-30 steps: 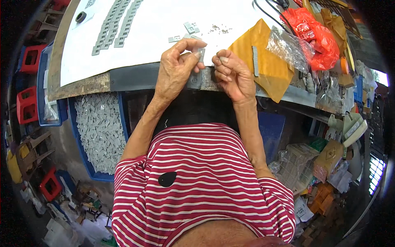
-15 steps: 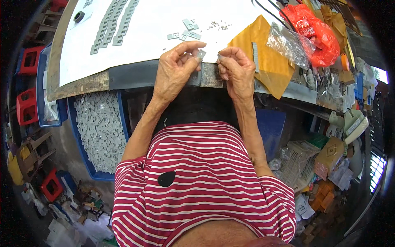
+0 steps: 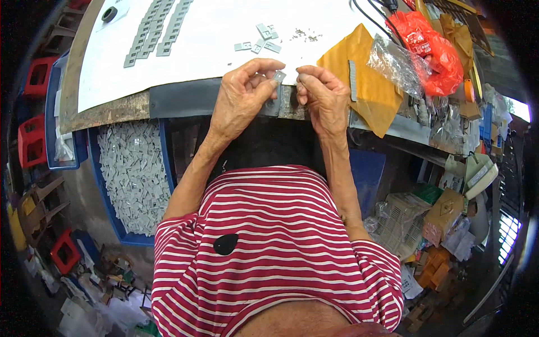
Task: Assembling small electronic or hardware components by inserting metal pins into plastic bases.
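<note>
Your left hand (image 3: pixel 242 96) pinches a small, flat grey plastic piece (image 3: pixel 279 76) over the near edge of the white-covered surface (image 3: pixel 219 33). Your right hand (image 3: pixel 327 100), near it, has fingertips drawn close, contents indiscernible. Apparently a close-handling step, calling for steady fingertips next.

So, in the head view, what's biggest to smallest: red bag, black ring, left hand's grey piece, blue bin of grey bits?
Blue bin
Red bag
Black ring, held grey piece: too alike to rank; left fingers partly cover the piece.
</note>
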Demonstrator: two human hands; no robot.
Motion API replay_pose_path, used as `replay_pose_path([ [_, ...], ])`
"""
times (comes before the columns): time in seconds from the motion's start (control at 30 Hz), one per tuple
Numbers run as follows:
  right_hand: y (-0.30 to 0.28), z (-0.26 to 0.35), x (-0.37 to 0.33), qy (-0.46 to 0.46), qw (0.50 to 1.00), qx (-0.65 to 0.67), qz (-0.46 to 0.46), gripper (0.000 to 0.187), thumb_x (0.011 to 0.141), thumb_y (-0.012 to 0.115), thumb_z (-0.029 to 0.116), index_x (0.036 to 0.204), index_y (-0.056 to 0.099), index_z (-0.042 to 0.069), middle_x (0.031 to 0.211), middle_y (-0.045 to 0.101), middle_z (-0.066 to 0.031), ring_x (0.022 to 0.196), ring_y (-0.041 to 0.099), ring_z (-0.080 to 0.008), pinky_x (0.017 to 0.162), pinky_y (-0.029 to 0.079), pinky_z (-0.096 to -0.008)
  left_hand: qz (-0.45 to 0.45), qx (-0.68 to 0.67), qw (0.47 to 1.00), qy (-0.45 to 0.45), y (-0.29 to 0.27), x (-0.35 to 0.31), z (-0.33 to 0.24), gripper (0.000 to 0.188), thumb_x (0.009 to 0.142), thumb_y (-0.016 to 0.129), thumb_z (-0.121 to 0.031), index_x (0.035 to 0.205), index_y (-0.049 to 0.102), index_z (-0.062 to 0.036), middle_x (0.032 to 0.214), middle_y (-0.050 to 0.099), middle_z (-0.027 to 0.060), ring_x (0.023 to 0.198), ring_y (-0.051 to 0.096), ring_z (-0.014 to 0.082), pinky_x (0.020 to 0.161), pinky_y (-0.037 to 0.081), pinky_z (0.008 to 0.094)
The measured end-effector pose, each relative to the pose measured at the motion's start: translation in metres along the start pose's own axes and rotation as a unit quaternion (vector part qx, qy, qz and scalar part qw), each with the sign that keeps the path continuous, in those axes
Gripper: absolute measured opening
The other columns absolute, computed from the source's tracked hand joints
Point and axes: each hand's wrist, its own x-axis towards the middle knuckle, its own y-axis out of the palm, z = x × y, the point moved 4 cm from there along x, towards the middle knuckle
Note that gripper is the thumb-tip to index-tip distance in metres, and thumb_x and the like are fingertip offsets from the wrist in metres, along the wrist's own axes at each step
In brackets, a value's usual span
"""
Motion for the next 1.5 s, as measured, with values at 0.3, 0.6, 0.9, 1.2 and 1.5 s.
replay_pose_path([
  [0.3, 0.0, -0.003, -0.004, 0.042, 0.998, 0.044, 0.012, 0.014, 0.082, 0.059, 0.007, 0.087, 0.059, -0.007, 0.062, 0.054, -0.004, 0.046, 0.043, -0.0057, 0.04, 0.032, -0.0162, 0.009, -0.001, 1.0, -0.006, 0.001, -0.005, 0.001, 0.024, 0.079, 0.054, -0.002, 0.103, 0.06, -0.0014, 0.079, 0.053, -0.0001, 0.064, 0.052, 0.0039, 0.056, 0.042, 0.0172],
  [0.6, -0.006, -0.007, 0.0, 0.043, 0.998, 0.008, -0.041, 0.014, 0.079, 0.056, 0.008, 0.076, 0.056, -0.006, 0.058, 0.055, -0.0066, 0.042, 0.045, -0.0087, 0.039, 0.037, -0.0191, 0.033, -0.015, 0.999, -0.011, 0.002, -0.019, -0.006, 0.023, 0.079, 0.053, -0.001, 0.101, 0.06, 0.0009, 0.077, 0.054, 0.0009, 0.064, 0.053, 0.0049, 0.06, 0.044, 0.017],
  [0.9, 0.004, -0.002, -0.005, 0.024, 0.993, -0.108, -0.031, 0.015, 0.081, 0.054, 0.009, 0.077, 0.055, -0.006, 0.063, 0.058, -0.0086, 0.048, 0.05, -0.0088, 0.044, 0.039, -0.0187, 0.034, 0.023, 0.998, -0.037, -0.005, -0.027, -0.006, 0.024, 0.082, 0.054, -0.005, 0.105, 0.058, 0.0013, 0.082, 0.056, 0.0019, 0.067, 0.054, 0.0064, 0.062, 0.045, 0.0175],
  [1.2, 0.011, 0.004, -0.005, -0.034, 0.996, -0.079, 0.029, 0.013, 0.084, 0.057, 0.008, 0.089, 0.057, -0.004, 0.071, 0.059, -0.0045, 0.056, 0.051, -0.0063, 0.05, 0.04, -0.0178, 0.029, -0.017, 0.999, -0.023, -0.006, -0.019, -0.003, 0.024, 0.083, 0.051, -0.004, 0.104, 0.059, 0.0018, 0.079, 0.058, 0.0033, 0.068, 0.056, 0.0061, 0.061, 0.044, 0.0174],
  [1.5, 0.015, 0.009, -0.006, -0.02, 0.992, -0.106, 0.066, 0.016, 0.081, 0.06, 0.005, 0.095, 0.06, -0.003, 0.071, 0.059, -0.0027, 0.058, 0.052, -0.0061, 0.052, 0.041, -0.0173, 0.015, -0.094, 0.994, -0.058, -0.006, -0.009, 0.006, 0.021, 0.081, 0.055, -0.003, 0.102, 0.059, 0.0029, 0.078, 0.06, 0.0041, 0.066, 0.054, 0.0055, 0.058, 0.042, 0.0163],
])
